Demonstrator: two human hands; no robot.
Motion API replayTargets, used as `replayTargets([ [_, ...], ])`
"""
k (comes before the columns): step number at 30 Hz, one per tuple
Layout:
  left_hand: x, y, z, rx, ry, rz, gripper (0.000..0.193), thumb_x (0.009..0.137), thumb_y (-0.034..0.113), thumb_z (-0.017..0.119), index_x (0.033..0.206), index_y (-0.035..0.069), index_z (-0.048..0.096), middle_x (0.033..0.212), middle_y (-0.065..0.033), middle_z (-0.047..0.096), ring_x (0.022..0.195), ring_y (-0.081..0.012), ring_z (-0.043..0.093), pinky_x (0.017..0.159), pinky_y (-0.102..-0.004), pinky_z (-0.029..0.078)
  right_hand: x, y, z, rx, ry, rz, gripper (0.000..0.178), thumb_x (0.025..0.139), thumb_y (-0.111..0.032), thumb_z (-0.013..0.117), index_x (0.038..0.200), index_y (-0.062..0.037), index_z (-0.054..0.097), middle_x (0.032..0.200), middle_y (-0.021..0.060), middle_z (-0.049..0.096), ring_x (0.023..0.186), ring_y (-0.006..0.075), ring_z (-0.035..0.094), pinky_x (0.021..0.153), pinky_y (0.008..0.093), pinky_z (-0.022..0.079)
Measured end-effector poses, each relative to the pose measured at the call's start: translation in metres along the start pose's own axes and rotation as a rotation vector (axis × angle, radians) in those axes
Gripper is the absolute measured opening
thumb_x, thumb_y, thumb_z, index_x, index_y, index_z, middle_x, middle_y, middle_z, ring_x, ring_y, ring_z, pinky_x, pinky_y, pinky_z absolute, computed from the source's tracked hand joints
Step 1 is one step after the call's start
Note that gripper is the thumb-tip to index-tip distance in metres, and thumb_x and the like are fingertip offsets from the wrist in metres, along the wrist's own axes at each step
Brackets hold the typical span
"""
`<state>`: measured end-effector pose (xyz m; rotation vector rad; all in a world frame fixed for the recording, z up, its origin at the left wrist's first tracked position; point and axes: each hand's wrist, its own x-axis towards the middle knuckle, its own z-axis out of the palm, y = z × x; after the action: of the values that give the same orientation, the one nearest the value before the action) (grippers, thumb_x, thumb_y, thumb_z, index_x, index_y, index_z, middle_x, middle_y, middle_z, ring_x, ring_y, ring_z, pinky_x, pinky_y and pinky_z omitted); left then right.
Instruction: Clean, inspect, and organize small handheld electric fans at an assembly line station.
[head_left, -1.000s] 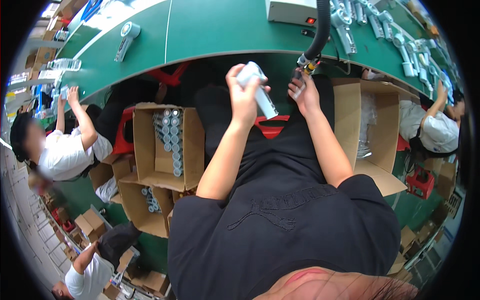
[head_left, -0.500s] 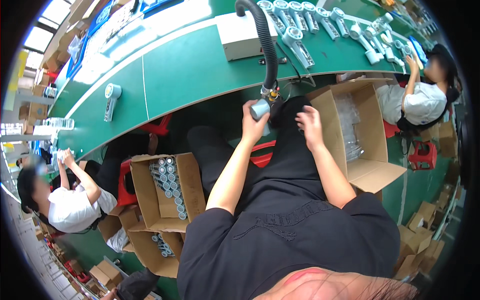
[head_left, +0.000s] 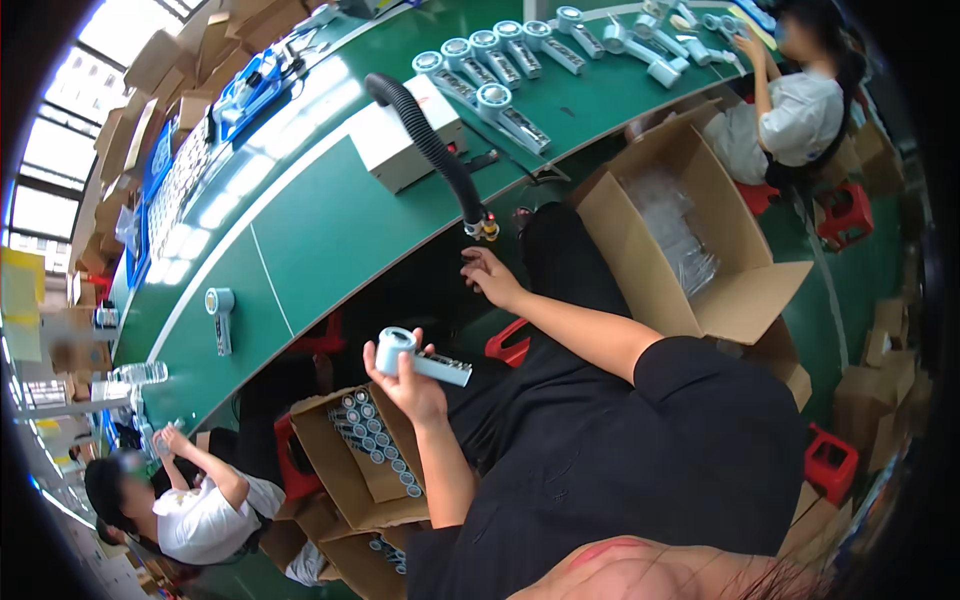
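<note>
My left hand [head_left: 412, 388] grips a light-blue handheld device [head_left: 442, 369] with a round head and a straight handle. Its handle, with open workings along one side, points right. Above and to the right, my right hand [head_left: 490, 280] holds nothing that I can see, its fingers apart. Just over that hand, apart from it, hangs the metal-tipped end [head_left: 483, 229] of a black corrugated hose [head_left: 425, 135]. The hose arches up past a white box-shaped unit [head_left: 385, 152] on the green table [head_left: 330, 190].
Similar devices [head_left: 486, 62] stand in a row on the table; another [head_left: 219, 318] lies left. A cardboard box [head_left: 335, 470] of packed devices is at my left, one with clear plastic pieces [head_left: 740, 220] at my right. Co-workers [head_left: 205, 515] [head_left: 800, 110] sit on both sides.
My left hand has brought the device away from the hose end, down and to the left, and turned it. My right hand has shifted left, below the hose tip. The view has turned.
</note>
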<state>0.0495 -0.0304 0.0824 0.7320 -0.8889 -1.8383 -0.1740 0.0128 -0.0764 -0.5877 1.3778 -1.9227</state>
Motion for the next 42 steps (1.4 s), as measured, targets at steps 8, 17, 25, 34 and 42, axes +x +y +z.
replayTargets([
  [8,0.01,0.03,0.012,-0.185,0.161,0.183,0.074,0.101,0.012,0.06,0.159,0.023,0.016,0.139,-0.0179,0.045,0.114,-0.0312,0.063,0.095,-0.0444,0.055,-0.082,-0.173,0.02,-0.282,-0.57,0.481,0.044,0.092,-0.007,0.068,0.133,-0.0005,0.054,0.107,0.0107,0.068,0.071,0.0138,0.063,0.063,0.0248,0.052],
  [17,-0.006,0.047,0.057,-0.25,0.088,0.245,0.071,0.1,0.009,0.058,0.158,0.025,0.021,0.142,-0.0141,0.043,0.124,-0.0349,0.06,0.102,-0.0512,0.052,-0.11,-0.223,0.04,-0.107,-0.58,0.349,0.039,0.088,-0.004,0.074,0.125,0.0004,0.064,0.103,0.0084,0.069,0.078,0.0113,0.062,0.069,0.0219,0.051],
  [25,-0.035,0.017,0.087,-0.033,-0.122,0.251,0.052,0.101,0.016,0.056,0.149,0.022,0.037,0.142,-0.0155,0.048,0.128,-0.0404,0.057,0.107,-0.0572,0.047,-0.106,-0.236,0.046,-0.054,-0.524,0.331,0.034,0.087,-0.006,0.076,0.12,0.0,0.068,0.103,0.0082,0.071,0.082,0.0114,0.062,0.075,0.0229,0.05],
  [34,-0.042,0.055,0.04,-0.111,-0.534,-0.555,0.05,0.105,0.049,0.039,0.131,0.008,0.052,0.109,-0.0144,0.061,0.1,-0.033,0.065,0.092,-0.0463,0.051,-0.133,-0.281,0.02,-0.449,-0.735,0.139,0.029,0.089,-0.021,0.074,0.11,-0.0064,0.062,0.098,0.0075,0.068,0.085,0.0196,0.063,0.081,0.0319,0.05],
  [42,-0.088,0.067,0.095,-0.006,-0.452,-0.69,0.058,0.102,0.047,0.046,0.136,0.0,0.048,0.112,-0.0249,0.063,0.096,-0.0327,0.066,0.088,-0.0418,0.053,-0.168,-0.28,0.01,0.17,-0.569,0.11,0.026,0.099,-0.032,0.064,0.108,-0.0078,0.062,0.102,0.0068,0.067,0.093,0.0214,0.058,0.089,0.0343,0.046],
])
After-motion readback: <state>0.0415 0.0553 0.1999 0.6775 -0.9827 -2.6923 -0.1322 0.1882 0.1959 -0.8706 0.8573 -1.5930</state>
